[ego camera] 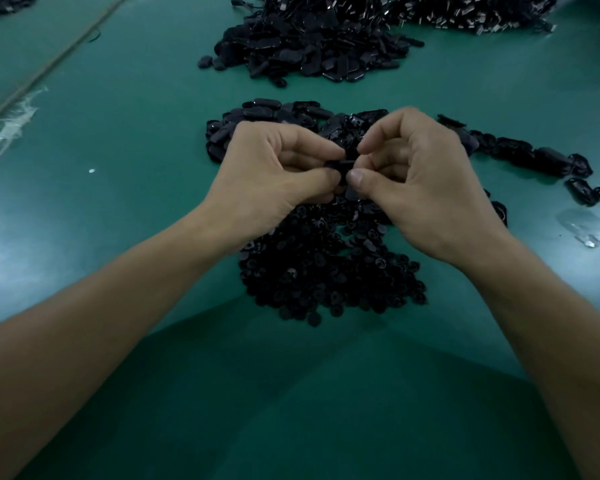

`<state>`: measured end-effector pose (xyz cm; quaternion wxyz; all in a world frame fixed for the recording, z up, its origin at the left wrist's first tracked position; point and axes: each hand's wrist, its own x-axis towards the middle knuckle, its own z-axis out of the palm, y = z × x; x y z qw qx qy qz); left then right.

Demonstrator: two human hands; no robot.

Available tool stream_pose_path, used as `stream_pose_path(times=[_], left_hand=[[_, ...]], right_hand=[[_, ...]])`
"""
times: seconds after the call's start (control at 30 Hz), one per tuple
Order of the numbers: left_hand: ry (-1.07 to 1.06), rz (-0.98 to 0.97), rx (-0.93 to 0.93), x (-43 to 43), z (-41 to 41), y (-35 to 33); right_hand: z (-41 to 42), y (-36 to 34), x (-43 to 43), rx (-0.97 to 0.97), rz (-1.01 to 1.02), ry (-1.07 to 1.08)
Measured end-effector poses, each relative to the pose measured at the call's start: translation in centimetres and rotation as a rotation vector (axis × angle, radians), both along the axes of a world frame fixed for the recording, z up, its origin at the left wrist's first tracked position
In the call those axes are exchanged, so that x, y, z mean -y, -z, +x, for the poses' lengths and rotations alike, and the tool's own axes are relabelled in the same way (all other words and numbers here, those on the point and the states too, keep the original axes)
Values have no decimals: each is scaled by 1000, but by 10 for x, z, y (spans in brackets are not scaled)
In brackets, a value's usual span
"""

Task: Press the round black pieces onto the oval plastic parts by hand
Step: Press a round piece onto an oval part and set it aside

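Left hand (274, 168) and right hand (413, 174) of mine pinched one black part (342, 164) between them, above the round black pieces (326, 271); I judged the pressing step in hand, a firm squeeze next.

No readable text, label, brand, number or sign shows on anything in view.

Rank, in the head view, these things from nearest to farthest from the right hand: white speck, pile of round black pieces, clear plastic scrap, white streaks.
1. pile of round black pieces, just beneath the right hand
2. clear plastic scrap, to its right
3. white speck, past the left hand
4. white streaks, far left edge
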<state>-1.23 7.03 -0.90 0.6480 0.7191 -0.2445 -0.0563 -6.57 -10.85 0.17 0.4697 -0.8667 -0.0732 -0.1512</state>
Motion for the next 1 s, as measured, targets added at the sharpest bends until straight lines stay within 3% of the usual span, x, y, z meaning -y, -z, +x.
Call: stream_pose_path(times=[0.27, 0.5, 0.77, 1.0], left_hand=[[-40, 155, 164, 2, -3, 0], [-81, 238, 292, 3, -4, 3], [-134, 191, 264, 3, -4, 2], [-153, 248, 381, 6, -9, 3]], right_hand=[[-3, 0, -3, -41, -75, 63], [-1, 7, -13, -37, -12, 178], [-1, 4, -14, -45, 101, 142], [-4, 5, -20, -1, -37, 234]])
